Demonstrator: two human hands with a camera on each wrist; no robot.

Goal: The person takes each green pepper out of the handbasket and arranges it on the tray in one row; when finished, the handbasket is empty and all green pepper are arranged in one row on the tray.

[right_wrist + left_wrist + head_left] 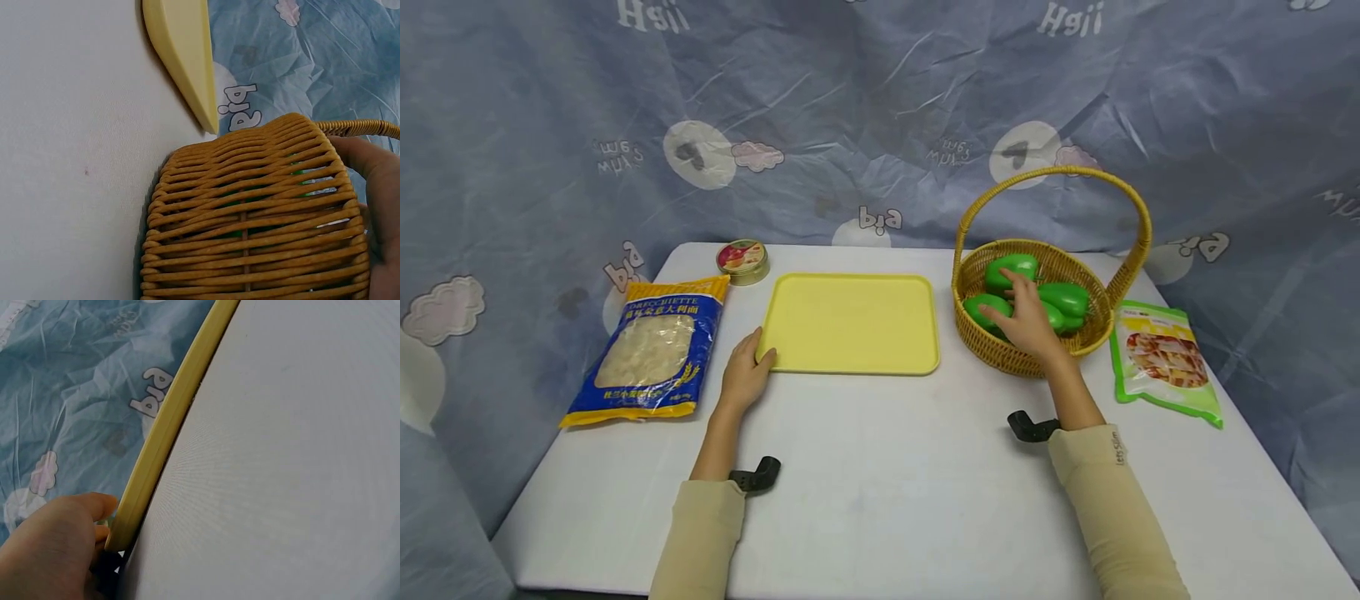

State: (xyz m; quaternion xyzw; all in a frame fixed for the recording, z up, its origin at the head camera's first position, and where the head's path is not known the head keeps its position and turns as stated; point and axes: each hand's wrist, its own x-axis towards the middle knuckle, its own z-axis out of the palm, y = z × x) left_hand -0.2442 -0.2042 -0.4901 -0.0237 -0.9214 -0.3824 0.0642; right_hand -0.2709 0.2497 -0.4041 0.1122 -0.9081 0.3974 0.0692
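Observation:
My left hand rests at the near left corner of a yellow tray, fingers along its left side and thumb by the front edge. In the left wrist view, the thumb meets the tray's rim. Over the woven basket at the right, my right hand reaches in with its fingers spread. Several glossy green bell peppers lie inside, one pepper under the fingertips. From the right wrist, the basket's side hides most of the peppers and fingers.
A blue and yellow bag of orecchiette pasta lies left of the tray. Behind it stands a round tin. A green and white food packet lies right of the basket, whose tall handle arches above. Patterned cloth hangs behind the white table.

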